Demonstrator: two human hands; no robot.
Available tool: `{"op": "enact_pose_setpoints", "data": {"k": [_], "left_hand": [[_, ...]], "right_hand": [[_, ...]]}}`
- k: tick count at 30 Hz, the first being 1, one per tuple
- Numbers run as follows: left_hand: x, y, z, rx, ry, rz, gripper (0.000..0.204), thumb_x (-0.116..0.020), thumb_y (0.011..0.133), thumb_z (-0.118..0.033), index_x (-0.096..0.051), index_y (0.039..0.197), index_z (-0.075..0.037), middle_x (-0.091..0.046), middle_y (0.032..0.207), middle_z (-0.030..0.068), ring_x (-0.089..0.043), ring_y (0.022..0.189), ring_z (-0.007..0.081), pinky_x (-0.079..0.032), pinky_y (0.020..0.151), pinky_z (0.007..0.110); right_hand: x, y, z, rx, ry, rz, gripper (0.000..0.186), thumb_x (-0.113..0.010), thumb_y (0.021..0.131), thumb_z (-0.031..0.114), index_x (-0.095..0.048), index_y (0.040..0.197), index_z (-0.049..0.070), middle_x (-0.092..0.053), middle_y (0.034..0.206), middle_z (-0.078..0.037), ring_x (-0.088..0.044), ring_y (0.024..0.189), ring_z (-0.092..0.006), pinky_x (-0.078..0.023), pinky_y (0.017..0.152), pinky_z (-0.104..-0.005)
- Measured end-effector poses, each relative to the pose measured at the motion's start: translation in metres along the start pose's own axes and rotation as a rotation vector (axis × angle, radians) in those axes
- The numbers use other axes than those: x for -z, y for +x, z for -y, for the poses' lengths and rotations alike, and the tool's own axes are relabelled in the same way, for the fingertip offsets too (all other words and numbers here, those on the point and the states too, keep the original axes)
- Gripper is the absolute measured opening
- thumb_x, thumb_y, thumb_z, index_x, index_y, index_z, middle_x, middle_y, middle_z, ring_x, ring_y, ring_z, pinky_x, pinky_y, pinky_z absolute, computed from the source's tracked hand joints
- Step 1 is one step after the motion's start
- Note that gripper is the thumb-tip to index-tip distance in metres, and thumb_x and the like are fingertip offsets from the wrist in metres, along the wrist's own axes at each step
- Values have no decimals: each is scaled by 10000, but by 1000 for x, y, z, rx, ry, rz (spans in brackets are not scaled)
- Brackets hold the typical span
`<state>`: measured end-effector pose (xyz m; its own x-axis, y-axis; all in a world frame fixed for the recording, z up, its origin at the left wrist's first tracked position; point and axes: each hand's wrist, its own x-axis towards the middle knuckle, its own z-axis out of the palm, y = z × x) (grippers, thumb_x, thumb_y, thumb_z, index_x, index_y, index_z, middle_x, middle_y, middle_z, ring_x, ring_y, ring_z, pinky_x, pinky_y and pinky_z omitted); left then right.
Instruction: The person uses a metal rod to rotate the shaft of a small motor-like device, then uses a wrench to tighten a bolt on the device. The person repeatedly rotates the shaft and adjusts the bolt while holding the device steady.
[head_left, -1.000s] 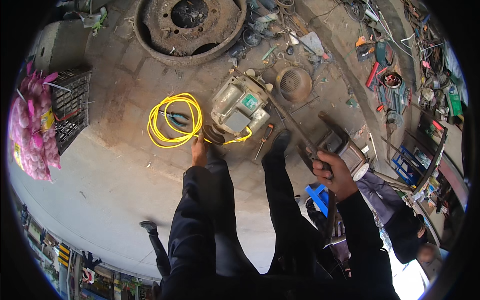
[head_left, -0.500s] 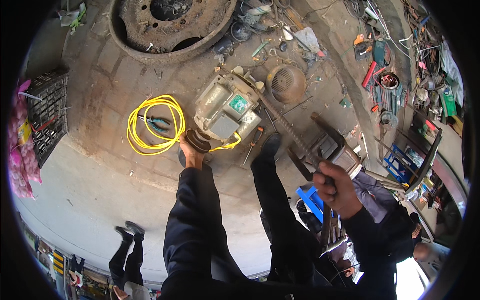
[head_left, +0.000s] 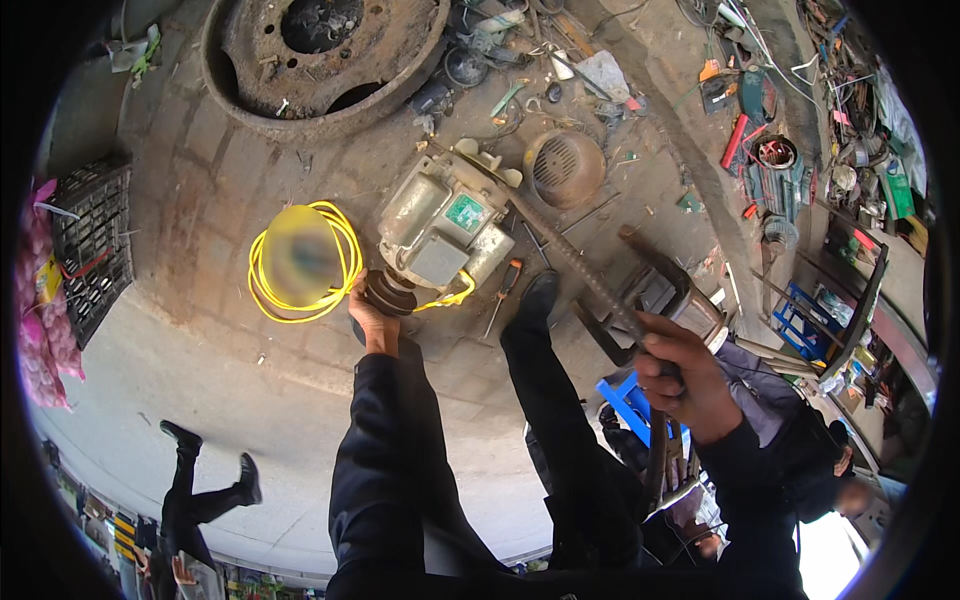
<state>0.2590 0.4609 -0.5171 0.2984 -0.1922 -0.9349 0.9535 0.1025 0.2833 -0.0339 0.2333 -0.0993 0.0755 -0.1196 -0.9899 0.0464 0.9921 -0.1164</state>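
Showing grime: beige motor (head_left: 412,208), green label (head_left: 465,212), dark pulley (head_left: 391,293)

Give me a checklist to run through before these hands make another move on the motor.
1. Right hand closed around the ribbed bar: ok.
2. Bar's far end seated: cannot tell; it reaches the motor's fan end, but contact is unclear.
3. Left hand firmly gripping the pulley: cannot tell; it is at the pulley, fingers partly hidden.
4. Yellow cable well away from the left hand: not ok; its loops lie right beside it.
5. Screwdriver clear of the bar: ok, on the ground apart from it.
6. Power disconnected: cannot tell; no plug can be made out.
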Motion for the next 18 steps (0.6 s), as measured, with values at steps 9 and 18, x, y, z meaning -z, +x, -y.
{"op": "enact_pose_setpoints", "data": {"k": [9,18], "left_hand": [[7,19,-13,-196,326,-109,129,-623,966,-172,-644,1049,-75,-693,998,68,-673,927,206,-557,831,353],[-8,29,-14,378,350,0,362,-518,999,-326,-613,1175,-24,-715,1057,133,-702,987,324,-558,925,480]], "right_hand": [[9,2,20,-64,-52,-130,433,-602,993,143,-509,1413,89,-554,752,-73,-368,441,-93,-280,368,-252],[-71,9,56,-105,-270,-219,438,-595,1005,200,-501,1432,166,-543,709,-30,-416,444,-62,-336,370,-239]]}}
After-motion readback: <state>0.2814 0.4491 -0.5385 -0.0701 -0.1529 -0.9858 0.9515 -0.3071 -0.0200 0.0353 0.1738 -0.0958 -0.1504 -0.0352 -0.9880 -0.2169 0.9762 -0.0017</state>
